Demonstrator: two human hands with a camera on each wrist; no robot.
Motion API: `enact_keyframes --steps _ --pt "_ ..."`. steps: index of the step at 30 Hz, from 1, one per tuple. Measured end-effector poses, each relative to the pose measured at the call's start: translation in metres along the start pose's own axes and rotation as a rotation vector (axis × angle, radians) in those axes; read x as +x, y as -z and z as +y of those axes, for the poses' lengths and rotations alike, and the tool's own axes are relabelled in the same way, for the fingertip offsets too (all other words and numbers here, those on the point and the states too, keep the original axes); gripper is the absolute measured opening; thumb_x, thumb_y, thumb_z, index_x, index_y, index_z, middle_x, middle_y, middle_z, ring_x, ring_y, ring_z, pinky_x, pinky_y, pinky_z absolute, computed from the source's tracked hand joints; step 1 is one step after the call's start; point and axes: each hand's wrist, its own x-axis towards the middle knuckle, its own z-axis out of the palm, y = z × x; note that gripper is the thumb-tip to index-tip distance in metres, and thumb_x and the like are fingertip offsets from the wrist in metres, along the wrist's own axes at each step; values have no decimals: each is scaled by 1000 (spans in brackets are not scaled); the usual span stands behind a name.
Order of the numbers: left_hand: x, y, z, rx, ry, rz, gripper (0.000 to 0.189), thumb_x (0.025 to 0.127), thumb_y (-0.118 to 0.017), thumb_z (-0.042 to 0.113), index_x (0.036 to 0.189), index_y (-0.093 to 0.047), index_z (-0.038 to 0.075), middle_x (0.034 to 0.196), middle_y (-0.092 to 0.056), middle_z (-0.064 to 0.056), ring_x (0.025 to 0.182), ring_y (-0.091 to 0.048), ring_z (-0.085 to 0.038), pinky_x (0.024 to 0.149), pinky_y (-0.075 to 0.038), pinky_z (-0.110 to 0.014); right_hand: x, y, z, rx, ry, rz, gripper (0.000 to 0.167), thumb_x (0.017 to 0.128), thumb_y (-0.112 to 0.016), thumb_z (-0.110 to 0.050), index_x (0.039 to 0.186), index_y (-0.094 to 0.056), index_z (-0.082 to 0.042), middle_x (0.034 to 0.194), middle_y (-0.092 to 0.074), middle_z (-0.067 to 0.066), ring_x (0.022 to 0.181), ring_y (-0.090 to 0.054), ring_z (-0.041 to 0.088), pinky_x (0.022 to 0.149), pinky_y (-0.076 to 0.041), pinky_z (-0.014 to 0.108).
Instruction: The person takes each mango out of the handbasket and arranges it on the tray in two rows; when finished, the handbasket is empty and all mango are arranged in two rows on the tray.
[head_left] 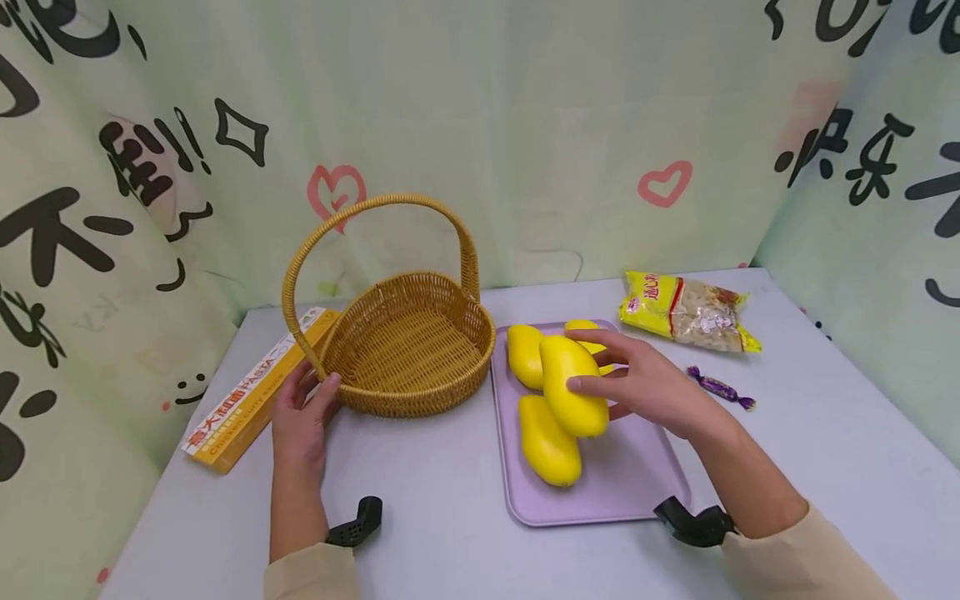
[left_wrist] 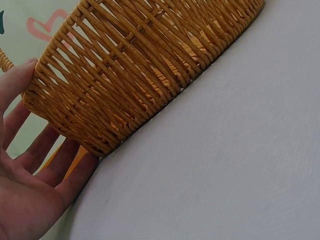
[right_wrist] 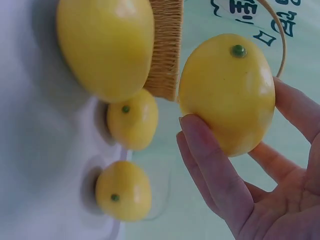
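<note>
A yellow mango (head_left: 573, 385) is pinched between the thumb and fingers of my right hand (head_left: 645, 379), raised over the purple tray (head_left: 630, 492). Its green stem end (right_wrist: 239, 50) shows in the right wrist view. Three more mangoes lie on the tray: one in front (head_left: 550, 446), one at the left (head_left: 523, 357) and one at the back, partly covered by the right hand. My left hand (head_left: 303, 421) grips the wicker basket (head_left: 408, 404) near the left foot of its handle. In the left wrist view the thumb (left_wrist: 19, 82) is at the rim and the fingers reach along the woven side.
An orange pasta box (head_left: 258, 392) lies left of the basket, partly behind the left hand. Back right are a yellow snack bag (head_left: 686, 312) and a purple wrapped candy (head_left: 720, 387). A printed curtain (head_left: 540, 142) encloses the white table (head_left: 420, 517).
</note>
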Motion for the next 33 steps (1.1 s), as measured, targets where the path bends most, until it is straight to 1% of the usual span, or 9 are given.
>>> enact_keyframes --steps 4,7,12,17,19,22,28,33 --pt "-1 0 0 -7 6 8 62 98 -73 27 154 -47 37 158 -48 0 136 -51 -16 117 -46 -34 -7 6 13 -5 -42 -2 79 91 -76 -47 158 -41 -24 146 -49 23 114 -62 30 80 -65 39" --pt "-1 1 -1 -11 9 9 62 98 -73 26 153 -47 38 158 -47 0 136 -51 -16 117 -46 -35 -12 10 23 13 -67 -6 79 91 -77 -45 158 -41 -23 146 -49 25 110 -64 29 79 -65 40" --pt "-1 4 0 -21 9 11 61 98 -73 27 153 -48 38 158 -47 0 136 -51 -16 116 -46 -35 -17 9 40 51 -88 -25 78 92 -77 -42 158 -40 -21 143 -49 26 101 -66 26 79 -65 41" --pt "-1 6 0 -31 13 27 66 93 -77 33 153 -48 38 158 -47 1 136 -52 -16 116 -46 -35 -18 5 50 59 -95 -54 79 94 -75 -39 160 -37 -16 139 -49 27 98 -65 26 80 -65 42" --pt "-2 6 0 -21 10 27 71 90 -79 39 153 -47 38 159 -47 0 136 -51 -16 116 -46 -34 -19 4 53 51 -105 -59 79 95 -75 -38 160 -37 -15 137 -50 27 97 -65 26 80 -65 42" --pt "-1 5 1 -11 8 20 74 88 -80 41 155 -46 38 160 -46 0 138 -51 -16 117 -45 -35 -19 2 57 36 -127 -62 78 94 -75 -37 160 -38 -15 133 -51 25 95 -64 25 80 -64 41" --pt "0 3 1 -28 12 15 67 94 -77 33 153 -48 37 159 -47 0 137 -51 -16 117 -45 -35 -18 -1 64 8 -138 -69 80 93 -77 -38 159 -39 -15 126 -55 23 93 -63 26 77 -63 39" --pt "1 0 0 -39 16 6 65 96 -75 28 154 -48 36 159 -46 -1 136 -51 -16 117 -45 -34 -19 2 68 -24 -148 -54 83 93 -76 -39 160 -36 -13 126 -56 24 94 -63 25 75 -63 39"
